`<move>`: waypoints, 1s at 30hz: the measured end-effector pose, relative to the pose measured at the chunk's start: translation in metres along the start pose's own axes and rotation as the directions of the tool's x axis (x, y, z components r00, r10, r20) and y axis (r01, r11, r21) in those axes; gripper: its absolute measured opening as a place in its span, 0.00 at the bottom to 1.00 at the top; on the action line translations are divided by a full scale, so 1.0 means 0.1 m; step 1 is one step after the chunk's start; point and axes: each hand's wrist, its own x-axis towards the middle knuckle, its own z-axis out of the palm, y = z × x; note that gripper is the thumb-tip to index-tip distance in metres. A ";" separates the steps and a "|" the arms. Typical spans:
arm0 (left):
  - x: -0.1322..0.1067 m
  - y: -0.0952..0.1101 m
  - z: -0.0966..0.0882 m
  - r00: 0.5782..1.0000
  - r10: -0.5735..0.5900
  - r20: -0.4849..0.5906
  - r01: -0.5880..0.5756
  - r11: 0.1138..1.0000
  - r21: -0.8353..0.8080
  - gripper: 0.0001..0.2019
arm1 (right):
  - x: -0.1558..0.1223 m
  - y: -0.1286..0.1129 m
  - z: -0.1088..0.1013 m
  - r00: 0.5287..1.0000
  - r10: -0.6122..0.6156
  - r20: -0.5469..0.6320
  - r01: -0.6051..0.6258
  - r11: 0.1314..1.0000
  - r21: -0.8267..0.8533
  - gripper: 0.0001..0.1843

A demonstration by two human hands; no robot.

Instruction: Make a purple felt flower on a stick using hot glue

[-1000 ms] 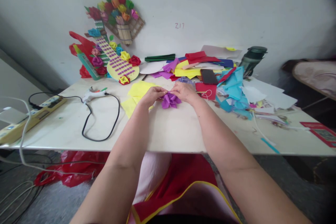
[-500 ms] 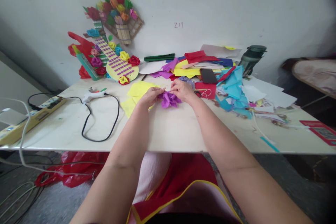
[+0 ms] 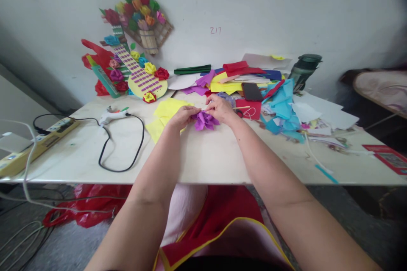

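Note:
A purple paper flower [image 3: 206,121] with loose, ruffled petals is held just over the white table between both hands. My left hand [image 3: 184,117] pinches it from the left side, fingers closed at its upper edge. From the right, my right hand [image 3: 220,109] grips its top with thumb and fingers together. The exact pinch point is partly hidden by the fingers. Under and beyond my left hand lie yellow paper sheets [image 3: 167,112]. A red piece of paper [image 3: 254,106] with white thread and a thin stick lies right of my right hand.
On the left are a white glue gun [image 3: 112,115] with a looping black cord and a power strip [image 3: 41,144]. A flower-decorated paper guitar [image 3: 148,82] leans at the back. Coloured paper, a phone [image 3: 252,92], blue paper [image 3: 282,106] and a dark bottle [image 3: 305,72] crowd the right.
The hands and the purple flower stay nearly in place. My right fingers shift slightly at the flower's top, and the whole view drifts a little.

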 end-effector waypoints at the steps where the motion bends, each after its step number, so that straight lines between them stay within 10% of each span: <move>1: 0.00 0.00 0.00 1.000 0.000 0.002 0.000 1.000 -0.002 0.14 | 0.00 0.00 0.00 1.000 0.004 0.001 -0.004 1.000 0.006 0.05; 30: 0.00 -0.01 0.00 0.994 -0.055 0.094 0.072 0.980 -0.183 0.09 | -0.01 -0.04 -0.05 0.999 0.022 -0.032 -0.021 1.000 0.018 0.04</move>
